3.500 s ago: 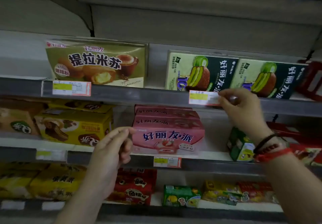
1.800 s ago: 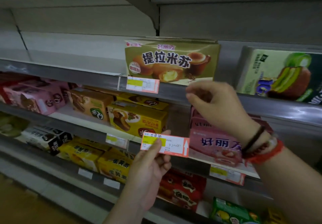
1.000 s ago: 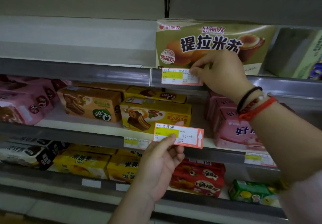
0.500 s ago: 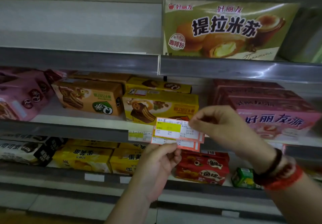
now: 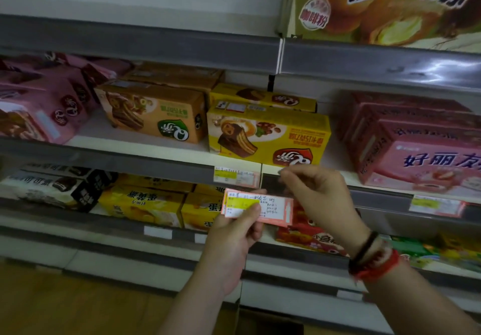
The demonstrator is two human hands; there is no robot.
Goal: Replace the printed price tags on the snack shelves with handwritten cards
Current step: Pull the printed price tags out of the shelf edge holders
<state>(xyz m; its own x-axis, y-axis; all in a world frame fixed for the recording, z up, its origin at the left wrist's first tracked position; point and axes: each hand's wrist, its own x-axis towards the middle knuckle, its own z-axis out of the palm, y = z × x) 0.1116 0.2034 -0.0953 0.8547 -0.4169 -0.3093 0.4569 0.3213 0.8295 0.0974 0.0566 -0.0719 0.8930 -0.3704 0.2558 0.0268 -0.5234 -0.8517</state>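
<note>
My left hand (image 5: 234, 241) pinches a small stack of pink-edged price tags (image 5: 272, 205); the top one has a yellow block and handwriting. My right hand (image 5: 317, 196) is just right of and above the stack, thumb and forefinger pinched together at the middle shelf rail (image 5: 156, 164), with nothing visible between them. A printed tag (image 5: 235, 177) sits in that rail just left of those fingertips, under a yellow cake box (image 5: 268, 136). Further right, another tag (image 5: 437, 205) sits in the rail below the pink boxes (image 5: 426, 157). The top rail (image 5: 364, 61) carries no tag.
Snack boxes fill the shelves: an orange-brown box (image 5: 153, 113), pink bags (image 5: 39, 108) at left, yellow boxes (image 5: 140, 204) and red packs (image 5: 307, 233) lower down. A large olive box (image 5: 385, 6) stands on the top shelf. White labels (image 5: 157, 232) sit in the lower rail.
My right hand has let go of the tag it brought down; that tag now lies on the stack in my left hand. The right hand rose to the middle rail. The view moved closer and lower.
</note>
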